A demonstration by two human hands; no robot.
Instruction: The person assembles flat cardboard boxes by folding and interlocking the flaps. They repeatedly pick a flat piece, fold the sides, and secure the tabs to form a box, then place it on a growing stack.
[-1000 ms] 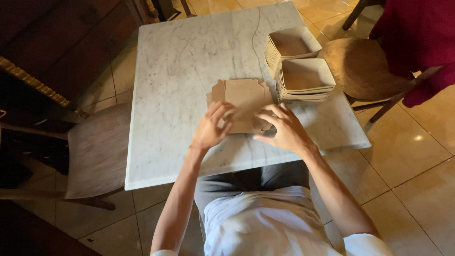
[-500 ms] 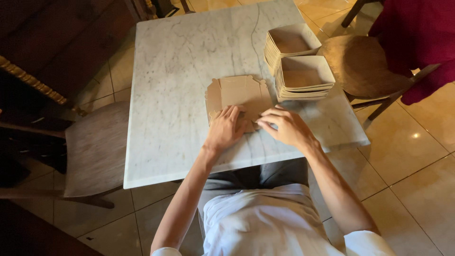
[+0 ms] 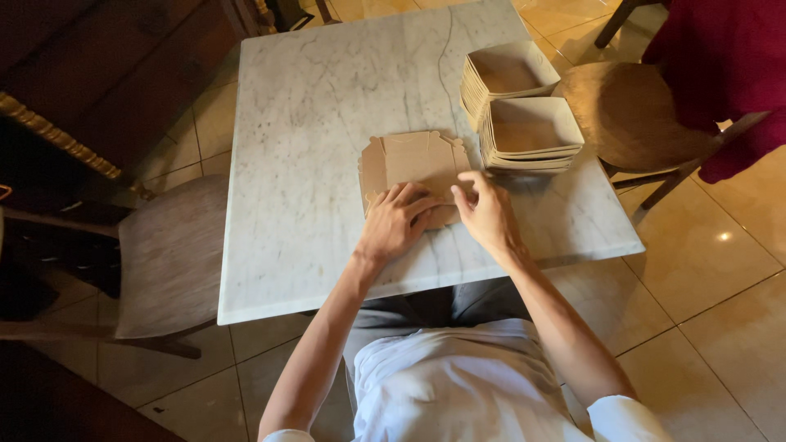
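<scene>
Marble covers the top of the desk (image 3: 327, 147), white with thin grey lines, and it stands on a floor of shiny tan tiles (image 3: 720, 270). Someone sits at the near edge, and both bare hands are down on a flat brown cardboard box blank (image 3: 413, 164) that lies near the middle of the desk, a bit to the right. It lies flat because it is not folded up yet, so its flaps spread out to the sides. The left hand (image 3: 395, 223) presses on the near part of the cardboard with its fingers spread, and I think this keeps the sheet from sliding on the smooth stone. The right hand (image 3: 487, 214) sits just beside it, with its fingers curled over the near right edge of the cardboard, but I cannot tell if its grip is pinching the edge or only pushing down. Just to the right of the cardboard are two stacks of brown paper trays (image 3: 524, 135), each tray nested inside the next one so they stay neat and close at hand. One wooden chair (image 3: 168, 258) stands on the left, and another chair (image 3: 630, 115) on the right has a dark red cloth (image 3: 720, 65) hanging over it.
</scene>
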